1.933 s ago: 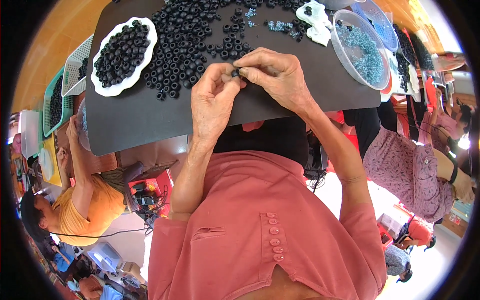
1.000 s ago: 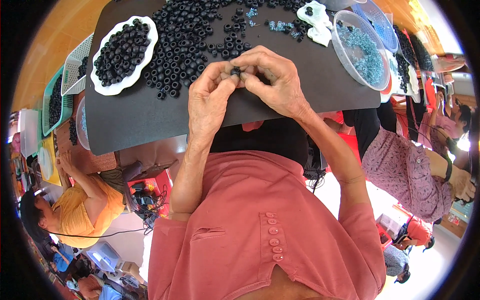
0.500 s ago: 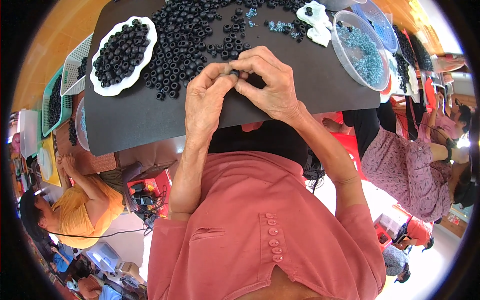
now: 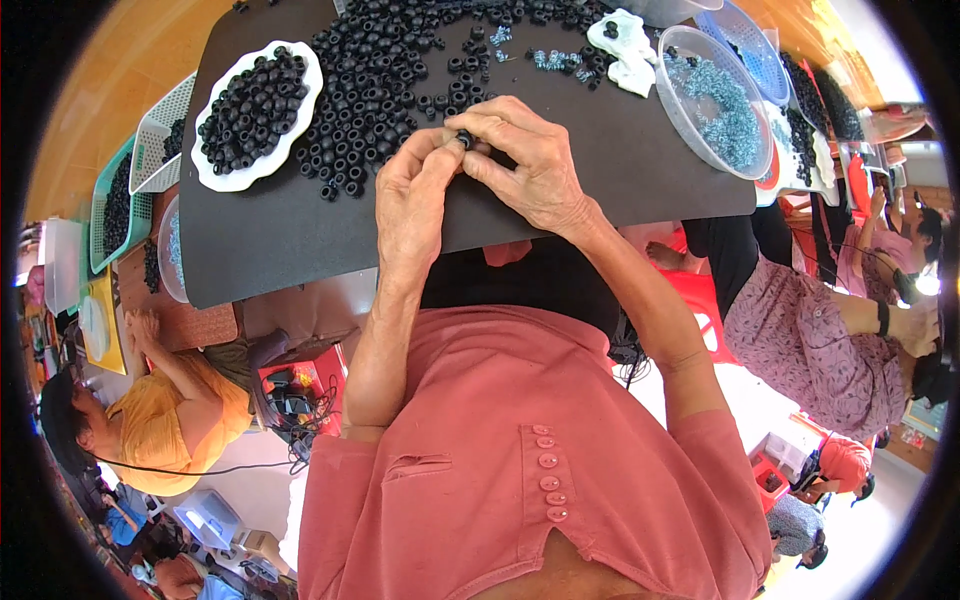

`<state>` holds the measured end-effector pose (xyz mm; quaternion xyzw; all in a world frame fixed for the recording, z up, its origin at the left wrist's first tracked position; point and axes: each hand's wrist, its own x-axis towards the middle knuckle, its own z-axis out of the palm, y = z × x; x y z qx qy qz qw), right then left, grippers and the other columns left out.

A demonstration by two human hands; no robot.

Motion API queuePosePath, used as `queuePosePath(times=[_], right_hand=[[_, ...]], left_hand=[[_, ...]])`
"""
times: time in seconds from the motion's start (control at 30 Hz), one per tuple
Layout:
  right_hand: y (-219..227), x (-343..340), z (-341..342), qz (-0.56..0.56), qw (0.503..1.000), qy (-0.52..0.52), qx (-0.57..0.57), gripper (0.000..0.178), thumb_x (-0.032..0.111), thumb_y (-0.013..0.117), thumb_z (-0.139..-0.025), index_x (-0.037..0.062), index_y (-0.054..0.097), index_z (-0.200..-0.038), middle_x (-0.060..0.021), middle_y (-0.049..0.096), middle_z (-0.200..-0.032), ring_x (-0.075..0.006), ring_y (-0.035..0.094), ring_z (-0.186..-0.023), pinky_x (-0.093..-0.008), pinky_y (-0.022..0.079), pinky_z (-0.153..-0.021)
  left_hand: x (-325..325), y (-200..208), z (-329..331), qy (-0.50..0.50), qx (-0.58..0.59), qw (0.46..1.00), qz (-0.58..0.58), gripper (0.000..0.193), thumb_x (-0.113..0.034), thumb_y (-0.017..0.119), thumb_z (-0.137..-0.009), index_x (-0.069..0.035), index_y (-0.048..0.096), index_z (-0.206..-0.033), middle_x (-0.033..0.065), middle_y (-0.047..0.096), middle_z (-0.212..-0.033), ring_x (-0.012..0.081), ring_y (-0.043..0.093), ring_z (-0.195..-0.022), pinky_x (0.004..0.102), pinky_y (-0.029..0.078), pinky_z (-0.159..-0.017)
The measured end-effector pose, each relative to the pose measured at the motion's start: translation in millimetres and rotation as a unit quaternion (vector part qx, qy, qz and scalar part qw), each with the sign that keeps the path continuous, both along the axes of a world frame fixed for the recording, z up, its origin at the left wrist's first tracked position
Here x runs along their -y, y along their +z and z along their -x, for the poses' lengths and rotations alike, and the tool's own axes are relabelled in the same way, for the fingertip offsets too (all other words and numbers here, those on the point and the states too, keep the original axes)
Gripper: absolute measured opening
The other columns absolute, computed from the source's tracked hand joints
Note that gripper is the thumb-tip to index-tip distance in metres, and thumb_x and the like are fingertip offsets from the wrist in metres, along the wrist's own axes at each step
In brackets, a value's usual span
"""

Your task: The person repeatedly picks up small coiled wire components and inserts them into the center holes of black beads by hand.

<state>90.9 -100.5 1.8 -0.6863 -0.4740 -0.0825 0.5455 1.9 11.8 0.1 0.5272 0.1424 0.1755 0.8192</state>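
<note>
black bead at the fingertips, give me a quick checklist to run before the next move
1. Black bead held by the left hand: ok
2. Right hand close by the bead: ok
3. Right fingertips touching the bead: cannot tell
4. Anything through the bead's hole: cannot tell, too small
5. White plate set flat on the table: ok
6. Blue pieces all inside the clear tub: not ok, some lie on the table

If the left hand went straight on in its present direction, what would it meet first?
Probably the right hand, at its fingertips by the held black bead; beyond lie loose black beads on the table. Exact depth is unclear.
</note>
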Motion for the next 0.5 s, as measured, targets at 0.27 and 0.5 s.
queuePosePath(times=[0.27,0.5], right_hand=[[5,10,1,0.007,0.998,-0.034,0.061,0.019,0.001,0.071,-0.075,-0.0002,0.065,-0.093,-0.0121,0.065,-0.086,-0.0251,0.064,-0.077,-0.0327,0.052,-0.067],[18,28,-15,0.044,0.997,-0.058,-0.008,0.017,0.004,0.068,-0.079,0.0006,0.065,-0.095,-0.0105,0.062,-0.079,-0.0187,0.061,-0.071,-0.0296,0.049,-0.064]], left_hand=[[6,2,1,0.037,0.029,0.998,-0.036,0.02,-0.016,0.053,-0.095,0.001,0.059,-0.103,0.0047,0.059,-0.097,0.0092,0.055,-0.086,0.0234,0.045,-0.079],[7,-3,5,0.006,-0.005,0.989,-0.15,0.015,-0.01,0.049,-0.094,0.001,0.057,-0.1,0.0075,0.064,-0.089,0.0128,0.059,-0.084,0.0275,0.047,-0.082]])
